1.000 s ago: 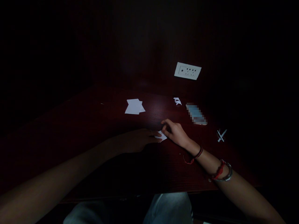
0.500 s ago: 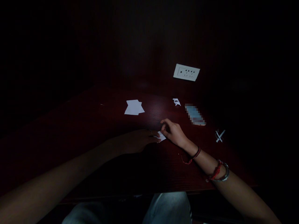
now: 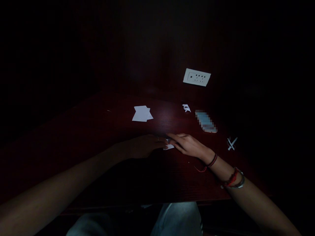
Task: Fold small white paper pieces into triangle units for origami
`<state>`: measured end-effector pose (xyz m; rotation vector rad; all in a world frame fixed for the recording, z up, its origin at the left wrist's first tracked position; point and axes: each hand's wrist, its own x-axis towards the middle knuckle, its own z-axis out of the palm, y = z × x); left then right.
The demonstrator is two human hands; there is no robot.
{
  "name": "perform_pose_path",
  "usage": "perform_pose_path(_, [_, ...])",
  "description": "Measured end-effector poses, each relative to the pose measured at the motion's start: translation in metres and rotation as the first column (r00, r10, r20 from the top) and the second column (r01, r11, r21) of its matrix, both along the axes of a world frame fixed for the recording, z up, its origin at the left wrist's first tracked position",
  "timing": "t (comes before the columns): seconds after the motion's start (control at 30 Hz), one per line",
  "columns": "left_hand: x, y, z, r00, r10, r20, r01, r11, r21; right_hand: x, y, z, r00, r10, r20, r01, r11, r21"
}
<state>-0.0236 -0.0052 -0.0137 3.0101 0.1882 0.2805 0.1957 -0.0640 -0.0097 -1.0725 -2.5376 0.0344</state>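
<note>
the left hand (image 3: 145, 146) and right hand (image 3: 188, 144) touch a small white paper (image 3: 169, 147) on the dark red table (image 3: 177, 183), fingers close together; whether they pinch it, i cannot tell. beyond lie overlapping white sheets (image 3: 141, 114), paper scraps (image 3: 186, 108) and a phone (image 3: 205, 121).

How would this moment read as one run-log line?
left hand: at small white paper | right hand: fingers at same paper | beyond: overlapping paper sheets, smartphone, wall socket
</note>
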Motion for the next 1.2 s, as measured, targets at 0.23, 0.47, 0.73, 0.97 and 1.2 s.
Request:
perform_pose_path(0.23, [-0.001,0.0,-0.003,1.0,-0.003,0.025,0.003,1.0,0.014,0.002,-0.004,0.002,0.99,-0.015,0.142,0.002,0.995,0.096])
perform_pose_path(0.47, [-0.002,0.0,0.002,0.999,0.036,0.005,-0.036,0.997,0.065,0.011,-0.007,0.004,0.997,-0.073,0.022,0.071,0.995,0.075])
perform_pose_path(0.73, [0.0,-0.002,-0.001,1.0,0.015,0.019,-0.016,0.998,0.056,0.003,0.004,-0.001,0.961,-0.121,-0.248,0.096,0.989,-0.113])
perform_pose_path(0.97, [0.0,-0.003,0.002,1.0,-0.005,-0.01,0.005,0.999,0.046,-0.001,0.011,-0.012,0.887,-0.187,-0.422,0.051,0.948,-0.314])
perform_pose_path(1.2, [-0.001,-0.005,0.004,0.999,0.018,-0.026,-0.017,0.997,0.069,-0.007,0.018,-0.015,0.81,-0.243,-0.534,0.049,0.935,-0.351])
